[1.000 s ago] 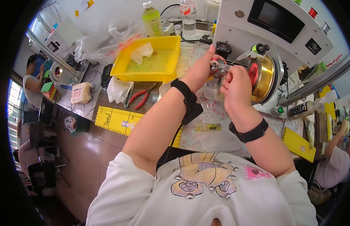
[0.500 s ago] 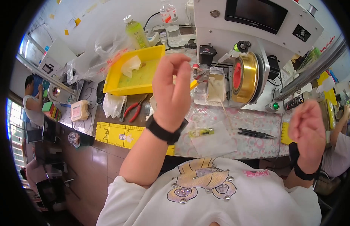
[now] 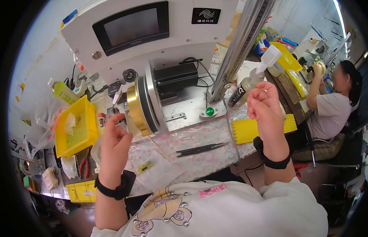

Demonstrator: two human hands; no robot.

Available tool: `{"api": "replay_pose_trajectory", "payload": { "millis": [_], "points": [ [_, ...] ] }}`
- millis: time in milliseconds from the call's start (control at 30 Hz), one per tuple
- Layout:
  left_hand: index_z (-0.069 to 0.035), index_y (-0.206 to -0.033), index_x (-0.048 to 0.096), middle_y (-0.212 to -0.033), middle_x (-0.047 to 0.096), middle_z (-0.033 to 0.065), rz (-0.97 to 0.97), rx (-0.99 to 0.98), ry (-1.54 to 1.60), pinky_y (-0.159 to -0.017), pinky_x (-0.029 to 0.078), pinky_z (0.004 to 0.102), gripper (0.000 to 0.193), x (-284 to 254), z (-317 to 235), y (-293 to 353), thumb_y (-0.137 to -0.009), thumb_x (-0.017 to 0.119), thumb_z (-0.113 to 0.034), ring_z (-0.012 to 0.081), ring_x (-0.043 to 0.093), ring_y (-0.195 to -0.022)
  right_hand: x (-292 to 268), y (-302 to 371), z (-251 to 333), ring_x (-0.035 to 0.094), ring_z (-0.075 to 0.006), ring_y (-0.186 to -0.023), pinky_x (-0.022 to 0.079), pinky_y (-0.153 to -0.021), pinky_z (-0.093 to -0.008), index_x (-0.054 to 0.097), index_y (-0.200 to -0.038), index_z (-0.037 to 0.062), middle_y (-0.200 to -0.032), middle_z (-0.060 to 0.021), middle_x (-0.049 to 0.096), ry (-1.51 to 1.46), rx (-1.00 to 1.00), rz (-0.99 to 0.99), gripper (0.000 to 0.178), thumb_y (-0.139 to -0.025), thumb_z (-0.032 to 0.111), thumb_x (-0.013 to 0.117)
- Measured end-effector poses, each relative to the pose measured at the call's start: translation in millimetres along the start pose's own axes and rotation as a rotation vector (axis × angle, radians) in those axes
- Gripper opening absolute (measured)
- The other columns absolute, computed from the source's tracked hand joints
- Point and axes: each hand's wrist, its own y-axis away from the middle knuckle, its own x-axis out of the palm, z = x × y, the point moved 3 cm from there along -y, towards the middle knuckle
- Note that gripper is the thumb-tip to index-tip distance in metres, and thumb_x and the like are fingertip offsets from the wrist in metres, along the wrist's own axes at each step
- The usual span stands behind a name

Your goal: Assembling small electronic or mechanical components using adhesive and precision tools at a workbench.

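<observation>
Holding your left hand (image 3: 116, 152) and right hand (image 3: 266, 110) half-curled, seemingly empty; gold wheel (image 3: 135, 108) is on, can't tell what's left.

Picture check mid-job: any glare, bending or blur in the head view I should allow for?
Head view: black closes in around the rim, and the bench edge bends; head view: a bright strip glares at upper right, and the gold wheel shines; head view: parts by the left hand are too small to judge for focus.
</observation>
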Motion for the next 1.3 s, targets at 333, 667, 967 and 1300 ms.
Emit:
{"api": "replay_pose_trajectory", "payload": {
  "millis": [333, 667, 967, 1300],
  "points": [
    [-0.008, -0.093, 0.043, -0.063, 0.041, -0.0071, -0.300, 0.145, 0.189, -0.045, 0.021, 0.0170, 0.017, -36, 2, -14, -0.083, 0.054, 0.000, 0.0001, 0.032, -0.051, 11, -17, -49, 0.043, -0.0064, -0.061, 0.033, -0.049, -0.0185, 0.042, -0.109, 0.0097, -0.085, -0.0012, 0.049, 0.033, 0.083, -0.087, 0.030, -0.081, 0.001, 0.049],
    [-0.007, -0.094, 0.041, -0.063, 0.037, -0.0066, -0.355, 0.251, -0.008, -0.052, 0.024, 0.0165, 0.019, -58, 13, -19, -0.083, 0.054, 0.001, 0.0001, 0.031, -0.057, 18, -22, -46, 0.042, -0.0055, -0.066, 0.033, -0.053, -0.0169, 0.042, -0.112, 0.0085, -0.090, -0.0008, 0.047, 0.065, 0.133, -0.170, 0.029, -0.083, 0.005, 0.047],
    [-0.006, -0.092, 0.043, -0.060, 0.041, -0.0059, -0.271, 0.202, 0.043, -0.048, 0.025, 0.0185, 0.016, -74, 20, -46, -0.083, 0.057, -0.004, 0.0013, 0.032, -0.054, 68, -15, -10, 0.043, -0.0074, -0.074, 0.035, -0.063, -0.0188, 0.045, -0.105, 0.0050, -0.095, -0.0042, 0.048, 0.226, -0.201, 0.138, 0.030, -0.076, -0.001, 0.051],
    [-0.005, -0.094, 0.045, -0.062, 0.048, -0.0016, -0.139, -0.107, 0.221, -0.050, 0.036, 0.0241, 0.020, -72, 32, -41, -0.079, 0.057, -0.002, 0.0063, 0.044, -0.056, 188, -30, 27, 0.050, -0.0191, -0.085, 0.040, -0.075, -0.0296, 0.050, -0.098, 0.0040, -0.095, -0.0060, 0.053, 0.775, -0.723, 0.322, 0.029, -0.072, 0.006, 0.063]
  ]
}}
